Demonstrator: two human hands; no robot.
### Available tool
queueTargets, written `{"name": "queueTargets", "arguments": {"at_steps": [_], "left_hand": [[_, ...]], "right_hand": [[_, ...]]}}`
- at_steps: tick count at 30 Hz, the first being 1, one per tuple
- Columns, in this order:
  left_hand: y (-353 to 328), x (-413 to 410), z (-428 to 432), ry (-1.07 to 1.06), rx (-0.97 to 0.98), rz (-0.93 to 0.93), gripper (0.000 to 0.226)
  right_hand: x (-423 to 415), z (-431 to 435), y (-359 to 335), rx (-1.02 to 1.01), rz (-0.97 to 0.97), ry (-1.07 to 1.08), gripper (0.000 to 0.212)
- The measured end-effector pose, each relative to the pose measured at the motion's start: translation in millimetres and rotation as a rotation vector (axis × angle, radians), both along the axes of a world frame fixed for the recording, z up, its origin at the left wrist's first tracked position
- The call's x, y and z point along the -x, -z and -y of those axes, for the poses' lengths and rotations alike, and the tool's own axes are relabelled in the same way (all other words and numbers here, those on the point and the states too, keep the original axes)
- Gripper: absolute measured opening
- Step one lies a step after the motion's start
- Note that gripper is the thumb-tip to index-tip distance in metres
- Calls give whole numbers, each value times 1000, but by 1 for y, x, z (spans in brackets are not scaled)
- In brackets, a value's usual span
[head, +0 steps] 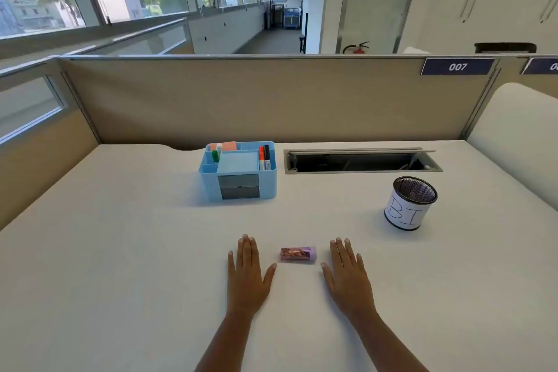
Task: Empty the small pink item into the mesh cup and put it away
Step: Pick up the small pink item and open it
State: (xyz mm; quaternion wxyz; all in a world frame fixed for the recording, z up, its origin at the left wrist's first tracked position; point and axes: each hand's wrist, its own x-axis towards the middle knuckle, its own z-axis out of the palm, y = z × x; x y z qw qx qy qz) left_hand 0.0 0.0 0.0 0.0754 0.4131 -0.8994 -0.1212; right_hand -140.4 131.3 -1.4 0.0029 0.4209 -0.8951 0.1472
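A small pink container (pixel 298 254) lies on its side on the white desk (pixel 120 251), with its cap end to the right and thin pieces visible inside. My left hand (pixel 248 275) rests flat on the desk just left of it, fingers apart and holding nothing. My right hand (pixel 348 276) lies flat just right of it, also holding nothing. Neither hand touches the container. The black mesh cup (pixel 411 203) stands upright far to the right, wrapped in white paper with letters on it.
A blue desk organiser (pixel 238 170) with two grey drawers, markers, a glue stick and note pads stands at the back centre. An open cable slot (pixel 360 161) sits behind the cup. A beige partition (pixel 271 100) closes the desk's far edge.
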Motion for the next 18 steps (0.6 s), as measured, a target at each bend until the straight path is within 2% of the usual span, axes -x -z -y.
{"name": "queueTargets", "arguments": {"at_steps": [3,6,8,12,14,16,18], "left_hand": [[14,-1,8,-37,2,-60,126],[19,-2,9,-25,-8,-27,127],[19,-1,9,-25,-14,-8,127],[20,-1,10,-29,1,25,125],[19,-1,9,-32,-1,31,126],[17,0,9,-23,-10,35,124],[16,3,8,-3,-26,40,106]], "right_hand": [[3,-1,6,44,130,8,111],[-1,-2,4,-24,162,30,92],[-3,-2,2,-28,127,26,89],[5,-2,15,-8,120,-7,117],[7,-3,21,-10,103,4,118],[6,-3,22,-14,104,11,103],[6,-3,22,-9,95,16,78]]}}
